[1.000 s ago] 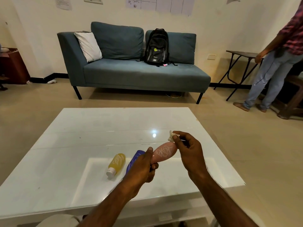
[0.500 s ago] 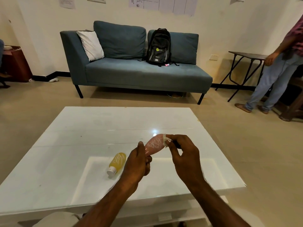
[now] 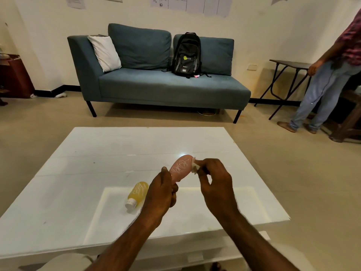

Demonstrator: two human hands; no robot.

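Two hands wiped a pink bottle above a white table.
The left hand (image 3: 160, 194) gripped the pink bottle (image 3: 180, 168) at its near end; the right hand (image 3: 216, 184) pinched a white tissue (image 3: 195, 167) against its far end.

We hold a soft pink bottle (image 3: 180, 168), scrawled over with thin white lines, above the bench (image 3: 117, 149). It tilts with its rounded end up and away, and its lower end is hidden in our left hand (image 3: 162, 194). A small crumpled white wad (image 3: 195, 168), pinched by our right hand (image 3: 216, 184), touches the bottle's upper right edge.
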